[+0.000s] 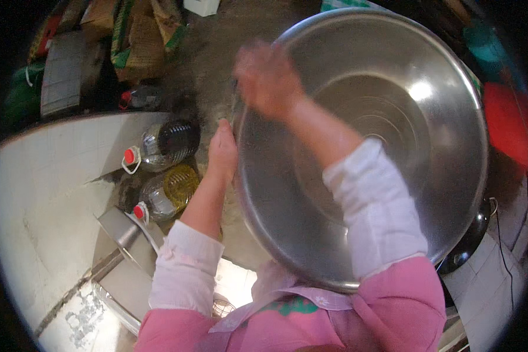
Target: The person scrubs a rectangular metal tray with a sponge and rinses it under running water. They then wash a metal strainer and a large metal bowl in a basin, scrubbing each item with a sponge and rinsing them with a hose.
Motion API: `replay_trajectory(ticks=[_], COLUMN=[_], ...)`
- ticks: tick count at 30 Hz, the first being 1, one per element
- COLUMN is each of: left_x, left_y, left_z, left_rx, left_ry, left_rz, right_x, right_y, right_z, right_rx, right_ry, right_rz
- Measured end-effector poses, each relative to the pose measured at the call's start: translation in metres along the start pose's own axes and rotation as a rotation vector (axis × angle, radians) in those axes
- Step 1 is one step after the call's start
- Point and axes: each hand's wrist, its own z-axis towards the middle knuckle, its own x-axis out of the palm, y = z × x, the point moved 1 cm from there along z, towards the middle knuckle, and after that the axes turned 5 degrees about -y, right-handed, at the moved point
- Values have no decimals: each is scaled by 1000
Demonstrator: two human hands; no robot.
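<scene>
A large, round, shiny stainless steel basin [378,193] lies before me, its inside facing up. My left hand [223,147] is against the outside of the basin's left rim, fingers pointing away from me; its grip is partly hidden. Above the basin's upper left rim is my right hand [268,79], blurred and bent; whether it touches the rim or holds something cannot be told. My right forearm crosses over the inside of the basin.
Two plastic oil bottles [171,145] [158,193] with red caps lie left of my left hand. A white-tiled ledge [48,176] stands at left. Cardboard boxes [145,44] are at the upper left, a red object [508,123] and a black pan [466,237] at right.
</scene>
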Motion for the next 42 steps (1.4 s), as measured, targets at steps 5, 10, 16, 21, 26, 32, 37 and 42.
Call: replay_trajectory(ticks=[5, 10, 16, 21, 26, 32, 37, 42], left_x=[-11, -33, -56, -26, -12, -13, -12, -14], left_y=[42, 72, 59, 28, 16, 12, 18, 17], left_z=[-43, -116, -126, -25, -13, -30, -35, -36], left_rx=[310, 71, -124, 365, 391, 327, 315, 293], left_ry=[-33, -84, 48, 111, 52, 9, -12, 67], left_rz=[235, 187, 287, 212, 383, 423, 460, 433], right_x=[12, -43, -17, 64, 68, -102, 9, 118], right_y=[-225, -271, -229, -156, 48, 160, 88, -33], right_z=[-4, -98, -261, -223, -197, -296, -198, -135], right_rx=[633, 319, 1219, 735, 698, 551, 815, 1056], right_ry=[-83, -398, 168, 10, 244, 1203, 535, 208], right_rz=[-181, -587, -691, -375, 520, 1046, 1095, 558])
